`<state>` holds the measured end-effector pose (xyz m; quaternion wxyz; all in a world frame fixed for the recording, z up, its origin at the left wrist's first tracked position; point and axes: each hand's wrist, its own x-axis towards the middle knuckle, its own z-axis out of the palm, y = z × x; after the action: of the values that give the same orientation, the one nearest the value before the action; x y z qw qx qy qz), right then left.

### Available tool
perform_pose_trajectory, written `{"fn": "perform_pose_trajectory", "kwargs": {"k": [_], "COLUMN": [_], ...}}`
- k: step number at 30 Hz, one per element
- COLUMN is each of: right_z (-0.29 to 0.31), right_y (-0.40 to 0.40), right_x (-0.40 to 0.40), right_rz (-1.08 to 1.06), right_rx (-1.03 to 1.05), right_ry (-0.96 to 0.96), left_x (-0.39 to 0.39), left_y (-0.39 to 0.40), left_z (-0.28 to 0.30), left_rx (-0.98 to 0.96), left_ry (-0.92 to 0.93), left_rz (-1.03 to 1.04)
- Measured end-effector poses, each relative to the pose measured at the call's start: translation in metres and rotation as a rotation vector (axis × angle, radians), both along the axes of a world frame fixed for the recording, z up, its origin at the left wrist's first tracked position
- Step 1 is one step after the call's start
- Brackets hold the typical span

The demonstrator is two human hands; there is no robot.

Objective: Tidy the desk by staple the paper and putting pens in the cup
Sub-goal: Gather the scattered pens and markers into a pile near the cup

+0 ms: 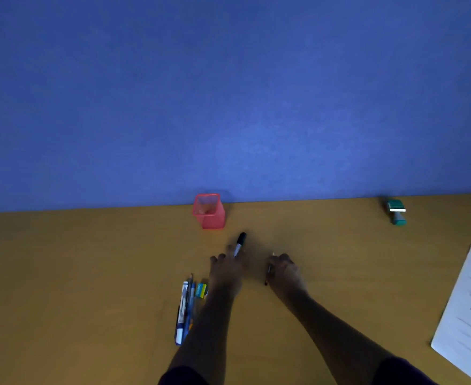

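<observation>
A pink mesh pen cup (208,211) stands at the back of the desk against the blue wall. My left hand (226,269) holds a black-capped marker (240,243) that points up toward the cup, a short way in front of it. My right hand (283,269) is closed around a thin dark pen (267,273). A bundle of several pens (185,309) lies on the desk left of my left forearm. White paper sheets (470,315) lie at the right edge. A teal stapler (396,212) sits at the back right.
The wooden desk (89,273) stretches wide to the left. A blue partition wall (228,93) rises straight behind the cup and stapler.
</observation>
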<state>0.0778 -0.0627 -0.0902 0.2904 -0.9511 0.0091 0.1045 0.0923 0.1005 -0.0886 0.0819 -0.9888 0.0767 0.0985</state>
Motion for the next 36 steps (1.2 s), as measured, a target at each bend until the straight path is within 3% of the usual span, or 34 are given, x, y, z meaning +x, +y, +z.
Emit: {"fn": "perform_pose_trajectory", "kwargs": {"k": [8, 17, 30, 36], "right_z": [-0.004, -0.005, 0.009, 0.013], "right_y": [0.056, 0.101, 0.104, 0.094], "right_x": [0.004, -0.007, -0.015, -0.026], "right_rz": [0.334, 0.427, 0.491, 0.543], "right_rx": [0.026, 0.222, 0.275, 0.292], "right_ry": [0.072, 0.06, 0.162, 0.151], "left_x": [-0.014, -0.041, -0.062, -0.076], "left_y": [0.044, 0.065, 0.071, 0.06], "left_z": [-0.006, -0.014, -0.024, -0.022], "left_rx": [-0.028, -0.309, -0.287, -0.219], "left_ry": [-0.033, -0.014, -0.044, -0.087], "left_rz": [0.158, 0.36, 0.27, 0.393]}}
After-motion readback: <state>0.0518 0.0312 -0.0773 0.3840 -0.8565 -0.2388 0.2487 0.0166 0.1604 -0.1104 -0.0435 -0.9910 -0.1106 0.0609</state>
